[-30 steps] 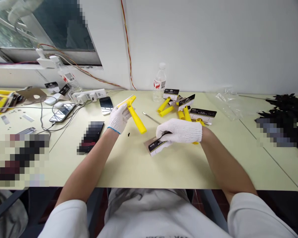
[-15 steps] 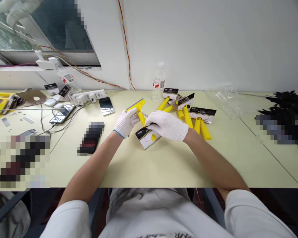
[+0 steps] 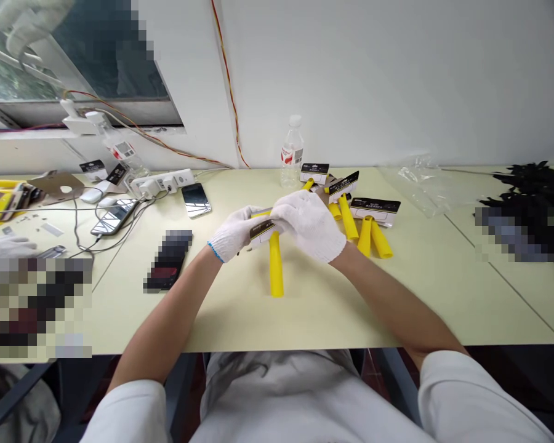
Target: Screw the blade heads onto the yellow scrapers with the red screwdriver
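Observation:
Both my hands wear white knit gloves and meet over a yellow scraper (image 3: pixel 276 267), its round handle pointing down toward me. My left hand (image 3: pixel 233 234) is closed on the left end of the scraper's head and a folded black-and-white card (image 3: pixel 261 231). At the right end, my right hand (image 3: pixel 310 226) pinches the card against the head; its fingers hide most of the blade. Just beyond my right hand lie several carded yellow scrapers, one with its handle (image 3: pixel 348 218) toward me and another under a header card (image 3: pixel 375 211).
A clear bottle (image 3: pixel 291 154) stands by the wall. Phones (image 3: pixel 196 200) and a power strip (image 3: pixel 166 181) with cables lie left. A co-worker's gloved hand (image 3: pixel 7 247) is at the far left. Plastic bags (image 3: pixel 418 187) and black items (image 3: pixel 530 203) lie right.
The scraper has turned so its handle now points toward me. The card has moved up from beside the handle onto the head. A co-worker's gloved hand has appeared at the left.

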`<state>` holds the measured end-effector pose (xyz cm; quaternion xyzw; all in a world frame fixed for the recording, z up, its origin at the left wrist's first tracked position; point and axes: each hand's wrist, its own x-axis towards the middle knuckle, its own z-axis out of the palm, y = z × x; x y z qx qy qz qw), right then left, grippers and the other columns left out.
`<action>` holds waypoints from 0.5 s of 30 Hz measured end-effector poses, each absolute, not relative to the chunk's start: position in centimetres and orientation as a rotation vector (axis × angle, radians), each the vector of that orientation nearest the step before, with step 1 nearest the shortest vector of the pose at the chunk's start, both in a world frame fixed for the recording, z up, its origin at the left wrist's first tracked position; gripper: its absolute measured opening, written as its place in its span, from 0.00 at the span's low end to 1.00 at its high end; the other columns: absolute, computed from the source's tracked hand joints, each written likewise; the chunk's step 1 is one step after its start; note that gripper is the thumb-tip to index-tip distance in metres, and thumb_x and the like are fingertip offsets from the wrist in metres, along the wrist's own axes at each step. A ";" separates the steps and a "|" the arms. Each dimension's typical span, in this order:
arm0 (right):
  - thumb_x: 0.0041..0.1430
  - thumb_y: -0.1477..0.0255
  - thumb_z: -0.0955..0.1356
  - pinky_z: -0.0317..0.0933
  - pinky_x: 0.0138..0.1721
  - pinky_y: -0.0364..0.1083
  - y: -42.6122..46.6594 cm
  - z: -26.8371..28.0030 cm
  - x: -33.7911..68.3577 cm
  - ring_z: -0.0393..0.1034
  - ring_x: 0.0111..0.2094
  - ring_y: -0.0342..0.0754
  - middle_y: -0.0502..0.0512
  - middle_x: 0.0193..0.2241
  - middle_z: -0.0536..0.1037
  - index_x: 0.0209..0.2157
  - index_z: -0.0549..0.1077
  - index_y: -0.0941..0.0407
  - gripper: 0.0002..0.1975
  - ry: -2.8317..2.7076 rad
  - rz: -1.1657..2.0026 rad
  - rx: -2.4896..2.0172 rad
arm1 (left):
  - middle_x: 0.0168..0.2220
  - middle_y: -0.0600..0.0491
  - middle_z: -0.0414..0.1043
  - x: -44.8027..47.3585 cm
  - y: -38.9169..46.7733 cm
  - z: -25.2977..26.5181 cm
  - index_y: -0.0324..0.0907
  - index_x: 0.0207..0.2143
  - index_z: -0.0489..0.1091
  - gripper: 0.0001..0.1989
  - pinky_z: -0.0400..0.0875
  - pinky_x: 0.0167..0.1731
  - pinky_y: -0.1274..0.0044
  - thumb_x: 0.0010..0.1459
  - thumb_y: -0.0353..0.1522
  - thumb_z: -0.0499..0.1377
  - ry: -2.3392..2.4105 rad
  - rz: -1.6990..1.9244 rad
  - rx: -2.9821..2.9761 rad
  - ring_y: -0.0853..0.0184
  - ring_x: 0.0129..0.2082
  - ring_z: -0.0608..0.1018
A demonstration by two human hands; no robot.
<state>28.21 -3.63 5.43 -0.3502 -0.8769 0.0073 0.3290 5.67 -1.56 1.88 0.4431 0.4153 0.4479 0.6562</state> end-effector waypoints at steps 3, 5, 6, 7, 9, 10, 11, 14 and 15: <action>0.75 0.74 0.69 0.70 0.54 0.58 -3.1 5.3 28.7 0.78 0.50 0.59 0.57 0.48 0.85 0.41 0.73 0.50 0.05 -2.166 0.403 -0.994 | 0.38 0.47 0.84 5.9 -2.2 2.9 0.39 0.44 0.82 0.26 0.82 0.32 0.73 0.43 0.27 0.84 0.982 0.896 1.201 0.55 0.36 0.86; 0.72 0.73 0.70 0.71 0.48 0.55 -2.9 5.5 29.2 0.78 0.43 0.56 0.54 0.41 0.85 0.40 0.73 0.50 0.04 -2.157 0.659 -1.103 | 0.37 0.48 0.85 6.2 -2.5 3.2 0.39 0.46 0.83 0.23 0.81 0.31 0.72 0.47 0.27 0.82 0.974 0.879 1.246 0.55 0.34 0.86; 0.71 0.72 0.71 0.71 0.45 0.53 -2.8 5.8 29.6 0.78 0.40 0.54 0.53 0.39 0.84 0.40 0.73 0.50 0.03 -2.163 0.757 -1.152 | 0.37 0.48 0.85 6.4 -2.7 3.1 0.40 0.47 0.83 0.23 0.81 0.32 0.71 0.48 0.27 0.81 0.954 0.880 1.255 0.54 0.35 0.86; 0.70 0.71 0.72 0.71 0.43 0.52 -2.8 6.2 29.9 0.78 0.39 0.54 0.52 0.37 0.85 0.39 0.74 0.51 0.03 -2.162 0.824 -1.189 | 0.38 0.47 0.85 6.6 -2.7 3.0 0.40 0.48 0.83 0.23 0.82 0.34 0.70 0.50 0.29 0.81 0.928 0.888 1.261 0.53 0.37 0.87; 0.68 0.70 0.73 0.71 0.43 0.52 -2.9 7.3 30.6 0.79 0.39 0.53 0.52 0.37 0.85 0.38 0.76 0.51 0.03 -2.126 0.846 -1.240 | 0.42 0.46 0.86 6.9 -2.6 2.3 0.41 0.50 0.82 0.23 0.83 0.38 0.70 0.53 0.35 0.81 0.878 0.944 1.251 0.51 0.43 0.88; 0.68 0.69 0.74 0.72 0.44 0.53 -2.9 7.9 31.1 0.79 0.40 0.54 0.53 0.38 0.85 0.38 0.76 0.51 0.03 -2.086 0.813 -1.268 | 0.44 0.45 0.86 7.0 -2.5 1.9 0.41 0.50 0.82 0.24 0.82 0.40 0.71 0.56 0.41 0.81 0.864 0.998 1.233 0.51 0.46 0.87; 0.68 0.69 0.74 0.72 0.46 0.54 -2.9 8.7 31.7 0.80 0.41 0.55 0.53 0.38 0.86 0.39 0.77 0.51 0.03 -2.037 0.756 -1.302 | 0.47 0.44 0.86 7.0 -2.3 1.5 0.42 0.51 0.81 0.25 0.82 0.42 0.72 0.60 0.46 0.79 0.862 1.065 1.205 0.52 0.49 0.87; 0.69 0.69 0.75 0.74 0.53 0.57 -2.1 10.6 35.1 0.81 0.45 0.56 0.56 0.43 0.86 0.43 0.79 0.51 0.03 -1.743 0.563 -1.456 | 0.54 0.41 0.85 7.0 -1.8 0.6 0.43 0.55 0.78 0.28 0.81 0.48 0.71 0.67 0.53 0.73 0.945 1.211 1.129 0.55 0.52 0.86; 0.71 0.68 0.74 0.74 0.55 0.59 -1.5 10.9 36.8 0.81 0.46 0.57 0.57 0.44 0.87 0.45 0.79 0.52 0.04 -1.599 0.513 -1.516 | 0.54 0.41 0.85 7.0 -1.7 0.4 0.42 0.55 0.77 0.27 0.81 0.48 0.71 0.68 0.52 0.73 0.993 1.224 1.111 0.56 0.51 0.86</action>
